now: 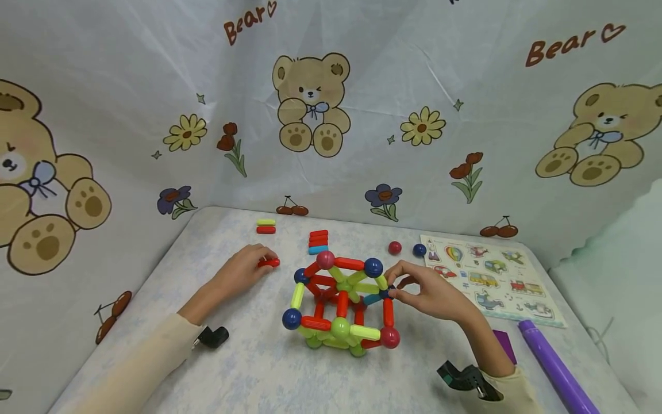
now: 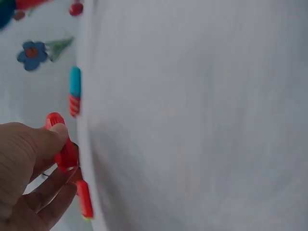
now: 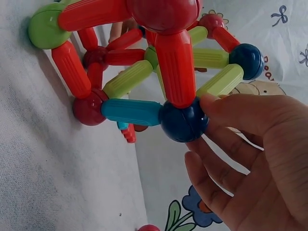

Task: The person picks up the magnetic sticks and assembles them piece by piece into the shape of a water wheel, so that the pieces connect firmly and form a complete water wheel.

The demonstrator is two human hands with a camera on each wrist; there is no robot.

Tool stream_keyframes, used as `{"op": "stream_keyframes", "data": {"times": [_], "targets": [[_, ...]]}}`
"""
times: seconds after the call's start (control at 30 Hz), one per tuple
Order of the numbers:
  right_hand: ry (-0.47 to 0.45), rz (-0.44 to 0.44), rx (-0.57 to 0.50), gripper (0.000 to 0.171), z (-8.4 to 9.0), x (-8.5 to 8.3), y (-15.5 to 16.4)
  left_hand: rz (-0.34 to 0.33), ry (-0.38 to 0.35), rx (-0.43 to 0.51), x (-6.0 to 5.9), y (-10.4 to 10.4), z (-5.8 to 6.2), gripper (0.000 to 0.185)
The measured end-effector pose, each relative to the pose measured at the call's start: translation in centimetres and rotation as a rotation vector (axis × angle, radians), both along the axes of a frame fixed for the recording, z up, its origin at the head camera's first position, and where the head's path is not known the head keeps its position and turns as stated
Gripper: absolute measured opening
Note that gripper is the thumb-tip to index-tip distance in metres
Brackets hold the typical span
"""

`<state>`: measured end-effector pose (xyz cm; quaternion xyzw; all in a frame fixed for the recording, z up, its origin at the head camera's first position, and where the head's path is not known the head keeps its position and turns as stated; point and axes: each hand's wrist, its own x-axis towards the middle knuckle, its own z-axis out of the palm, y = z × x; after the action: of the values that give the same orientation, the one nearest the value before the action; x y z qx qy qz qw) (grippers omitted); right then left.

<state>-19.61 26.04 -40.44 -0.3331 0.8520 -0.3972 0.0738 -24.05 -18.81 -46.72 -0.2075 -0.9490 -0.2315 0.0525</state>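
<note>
Right hand [image 1: 431, 296] fingertips are pinched on a dark blue ball [image 3: 184, 120] at the right side of a frame of rods and balls [image 1: 341, 302], which is set near the middle of the table [image 1: 269, 374]; in the right wrist view the thumb is seen laid on top of that ball, with the other fingers curled beneath it. A red rod, a turquoise rod and a green rod are joined at the same ball. At the left hand [image 1: 243, 270], a short red rod [image 1: 269, 263] is gripped between thumb and fingers, low over the table and just left of the frame (the left wrist view shows the thumb pressed along the rod's side). A small stack of red rods with a turquoise one at the bottom [image 1: 318, 241] is found behind the frame, and a green and a red rod [image 1: 266, 225] lie farther back to the left. A loose red ball [image 1: 395, 248] and a loose blue ball [image 1: 419, 250] are seen behind the right hand, beside a picture board of vehicles [image 1: 491, 276]. A purple tube [image 1: 555, 368] lies at the table's near right edge. Cloth printed with bears and flowers [image 1: 310, 103] is hung round the table.
</note>
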Motion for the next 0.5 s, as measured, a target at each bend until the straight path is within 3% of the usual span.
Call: {"op": "stream_keyframes", "data": {"times": [0.13,0.27,0.4,0.5], "targets": [[-0.011,-0.001,0.004,0.025,0.1,-0.1,-0.2,-0.04,0.014,0.137,3.2,0.9,1.6,0.03],[-0.018,-0.014,0.004,0.027,0.1,-0.1,-0.1,-0.102,0.054,0.254,6.4,2.2,4.2,0.033],[-0.01,-0.021,0.002,0.028,0.0,-0.1,0.0,-0.208,0.075,0.33,9.1,3.6,6.5,0.034],[-0.01,-0.015,-0.005,0.029,-0.2,-0.2,-0.1,-0.293,0.066,0.362,10.4,4.7,7.4,0.032]]}}
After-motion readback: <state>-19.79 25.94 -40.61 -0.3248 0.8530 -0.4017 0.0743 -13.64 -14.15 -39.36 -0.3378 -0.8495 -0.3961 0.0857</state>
